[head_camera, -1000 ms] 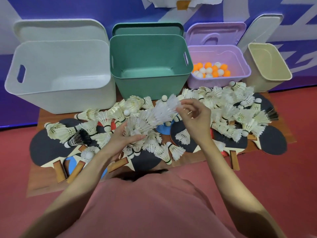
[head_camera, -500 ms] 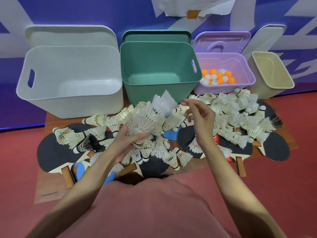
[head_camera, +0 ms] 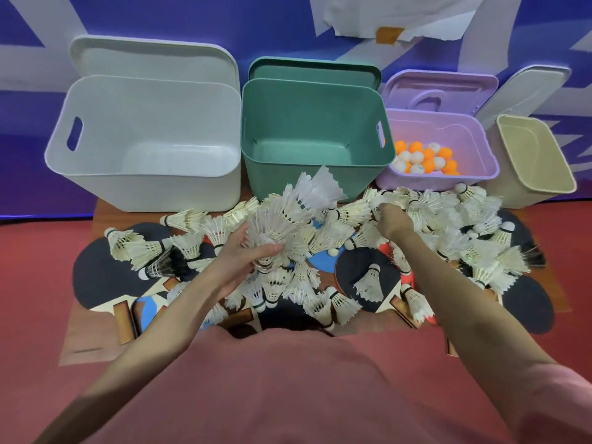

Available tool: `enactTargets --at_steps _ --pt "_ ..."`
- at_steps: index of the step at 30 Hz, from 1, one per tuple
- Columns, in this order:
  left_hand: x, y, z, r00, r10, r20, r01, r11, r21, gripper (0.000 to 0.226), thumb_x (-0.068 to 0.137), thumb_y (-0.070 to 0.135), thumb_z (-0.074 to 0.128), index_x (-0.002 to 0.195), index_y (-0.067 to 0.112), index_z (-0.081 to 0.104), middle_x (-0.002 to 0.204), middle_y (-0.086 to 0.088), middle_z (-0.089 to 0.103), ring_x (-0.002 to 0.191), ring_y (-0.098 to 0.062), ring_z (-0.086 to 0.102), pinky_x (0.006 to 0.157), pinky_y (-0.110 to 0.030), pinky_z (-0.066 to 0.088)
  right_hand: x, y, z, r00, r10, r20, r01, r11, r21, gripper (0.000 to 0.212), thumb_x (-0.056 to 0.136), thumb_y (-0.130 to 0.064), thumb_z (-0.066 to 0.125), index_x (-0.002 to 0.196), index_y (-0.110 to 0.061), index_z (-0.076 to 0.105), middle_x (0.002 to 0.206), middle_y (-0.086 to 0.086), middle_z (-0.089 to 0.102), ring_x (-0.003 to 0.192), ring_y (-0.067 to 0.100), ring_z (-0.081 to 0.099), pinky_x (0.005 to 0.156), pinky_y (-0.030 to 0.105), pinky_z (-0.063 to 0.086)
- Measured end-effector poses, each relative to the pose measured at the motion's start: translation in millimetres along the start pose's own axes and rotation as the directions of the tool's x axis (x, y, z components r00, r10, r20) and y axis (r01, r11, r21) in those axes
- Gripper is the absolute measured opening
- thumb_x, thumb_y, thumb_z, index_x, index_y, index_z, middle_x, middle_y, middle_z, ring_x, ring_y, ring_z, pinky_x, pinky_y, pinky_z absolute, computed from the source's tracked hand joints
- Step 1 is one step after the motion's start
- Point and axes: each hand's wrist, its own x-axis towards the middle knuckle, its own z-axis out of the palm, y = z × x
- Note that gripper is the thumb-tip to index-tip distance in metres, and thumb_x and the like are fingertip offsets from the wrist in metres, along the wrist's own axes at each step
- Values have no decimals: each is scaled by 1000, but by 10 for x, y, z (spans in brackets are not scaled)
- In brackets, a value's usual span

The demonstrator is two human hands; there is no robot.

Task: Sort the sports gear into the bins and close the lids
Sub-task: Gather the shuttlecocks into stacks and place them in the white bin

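Your left hand [head_camera: 243, 261] is gripping a fat bunch of shuttlecocks [head_camera: 288, 216], feathers fanning up toward the green bin [head_camera: 315, 184]. Your right hand [head_camera: 389, 219] is down in the loose shuttlecock pile [head_camera: 448, 219], fingers curled into the feathers, though I can't tell if it's actually got one. Paddles [head_camera: 105, 274] lie under the pile on the brown mat [head_camera: 83, 350]. The ping-pong balls [head_camera: 423, 157] sit in the purple bin [head_camera: 480, 174]; all lids are off.

Left hand [head_camera: 243, 261] grips a shuttlecock bundle [head_camera: 288, 216]; right hand [head_camera: 392, 219] reaches among the shuttlecocks [head_camera: 448, 213].
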Motion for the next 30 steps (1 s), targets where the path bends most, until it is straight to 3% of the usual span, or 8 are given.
enactTargets --at_steps 5,8,11,14,19,23,27,30 --pt "-17 -18 -29 998 45 49 -44 999 -12 92 50 20 93 130 5 50 121 -16 65 115 -27 61 103 -37 44 -66 -51 29 987 69 -144 -79 995 -65 19 83 8 46 93 3 62 101 23 63 97 40 60 74 39 48" --pt "-21 -41 -70 997 44 59 -44 999 -7 84 58 14 88 132 6 49 124 -16 63 117 -27 59 103 -38 43 -231 -131 -22 940 104 -325 -85 994 72 15 82 5 48 80 3 63 89 23 63 86 41 61 61 34 40" --pt "-39 -75 -104 997 52 48 -53 998 26 68 71 0 78 132 6 49 124 -15 63 118 -25 59 105 -37 42 -579 -314 -142 831 106 -547 138 912 386 20 90 -8 50 82 -4 68 84 13 67 76 31 62 60 30 43" --pt "-88 -74 -144 999 45 14 -45 999 13 61 72 -3 72 128 8 52 121 -13 65 116 -24 60 104 -35 43 -1025 -575 -396 714 156 -682 467 620 631 13 89 -15 59 90 -9 70 85 5 68 70 21 61 64 28 48" --pt "-168 -115 -283 998 44 46 -45 999 18 66 73 -2 76 133 7 48 126 -16 62 120 -27 58 110 -43 35 -1421 -955 -664 734 158 -661 582 357 731 9 86 -10 65 88 -17 69 78 -2 68 70 12 58 63 27 48" --pt "-254 -120 -381 998 45 54 -44 999 -5 75 67 4 80 134 8 47 126 -15 62 120 -27 58 112 -45 32 -1588 -1232 -662 776 7 -630 590 343 731 23 85 -3 65 83 -25 68 74 -23 67 69 1 57 64 18 46" --pt "-325 -133 -484 995 41 87 -42 999 7 70 73 -2 76 135 4 45 126 -17 61 120 -29 57 109 -43 37 -1736 -1484 -611 827 -213 -520 560 383 734 17 86 -1 63 85 -17 69 78 -15 68 74 9 59 67 35 48" --pt "-407 -146 -589 994 10 110 -3 998 -57 67 74 -2 72 135 1 44 127 -21 60 122 -29 56 108 -41 37 -1857 -1651 -665 825 -249 -507 564 329 757 20 89 -5 61 96 -22 69 88 -6 68 82 13 61 73 38 50"
